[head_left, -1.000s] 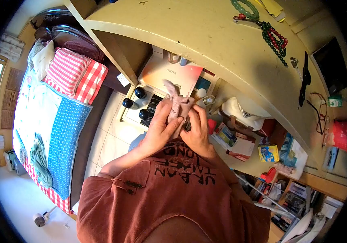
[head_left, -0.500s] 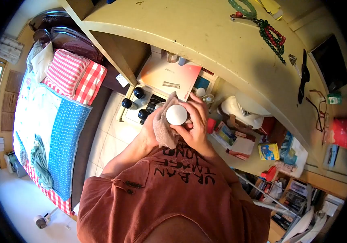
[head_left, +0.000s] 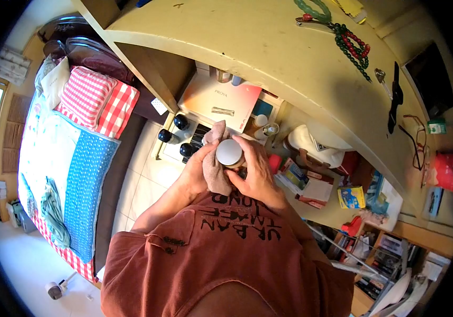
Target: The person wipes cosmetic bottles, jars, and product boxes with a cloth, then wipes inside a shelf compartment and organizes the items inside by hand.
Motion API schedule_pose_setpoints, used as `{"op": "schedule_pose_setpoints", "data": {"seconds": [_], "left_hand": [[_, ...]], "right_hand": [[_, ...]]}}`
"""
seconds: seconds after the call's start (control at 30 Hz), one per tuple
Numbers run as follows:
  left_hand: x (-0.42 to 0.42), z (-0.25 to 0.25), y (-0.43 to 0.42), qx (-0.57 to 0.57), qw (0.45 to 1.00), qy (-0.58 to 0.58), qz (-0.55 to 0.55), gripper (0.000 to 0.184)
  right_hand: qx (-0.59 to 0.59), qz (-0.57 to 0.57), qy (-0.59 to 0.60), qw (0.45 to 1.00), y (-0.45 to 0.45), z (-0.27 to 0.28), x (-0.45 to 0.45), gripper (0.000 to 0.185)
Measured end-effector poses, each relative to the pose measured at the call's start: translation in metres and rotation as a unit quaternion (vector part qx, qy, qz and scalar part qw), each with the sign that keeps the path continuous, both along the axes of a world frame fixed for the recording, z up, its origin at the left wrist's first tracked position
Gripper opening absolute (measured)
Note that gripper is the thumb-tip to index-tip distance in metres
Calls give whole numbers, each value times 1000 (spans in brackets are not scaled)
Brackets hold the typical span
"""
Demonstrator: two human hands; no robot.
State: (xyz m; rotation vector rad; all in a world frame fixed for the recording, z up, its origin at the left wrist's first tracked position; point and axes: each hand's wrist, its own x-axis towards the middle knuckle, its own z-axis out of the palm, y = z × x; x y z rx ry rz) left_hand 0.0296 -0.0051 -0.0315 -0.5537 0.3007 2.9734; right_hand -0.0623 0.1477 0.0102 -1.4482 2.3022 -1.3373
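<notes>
A pinkish-grey cloth (head_left: 215, 171) hangs from my left hand (head_left: 196, 171), whose fingers are closed on it. The cloth lies against the left side of a jar with a round white lid (head_left: 229, 152). My right hand (head_left: 257, 171) is wrapped round the jar's right side, thumb below the lid. The jar's body is mostly hidden under the lid and between my hands. Both hands are in front of the chest, over the brown-red shirt (head_left: 226, 259).
Dark-capped bottles (head_left: 181, 122) and a PROYA box (head_left: 218, 100) lie beyond my hands. A yellow shelf (head_left: 269, 47) curves above, with bead strings (head_left: 352, 47) on it. Small boxes (head_left: 316, 189) lie to the right; a bed (head_left: 86, 185) is at left.
The jar's white lid has come into view from behind the cloth, which has shifted to the jar's left side. My right hand has moved round the jar, its fingers spread wider than before.
</notes>
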Motion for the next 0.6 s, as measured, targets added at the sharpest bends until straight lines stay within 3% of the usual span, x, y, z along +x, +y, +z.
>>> {"op": "schedule_pose_setpoints", "data": {"seconds": [0.17,0.27,0.4,0.57,0.6], "left_hand": [[-4,12,1,-31,999,-12,12,49],[-3,10,5,-67,997,-35,7,51],[1,15,4,-143,988,-59,-7,54],[4,21,9,-210,975,-66,-24,56],[4,23,14,-265,963,-47,-7,56]], "right_hand": [[-18,8,-62,998,1,-3,1,74],[-9,-64,42,997,-5,1,-4,70],[28,-78,59,995,-6,4,-9,61],[44,-116,53,991,-7,-15,-6,62],[40,-128,55,989,-8,-17,-5,63]]}}
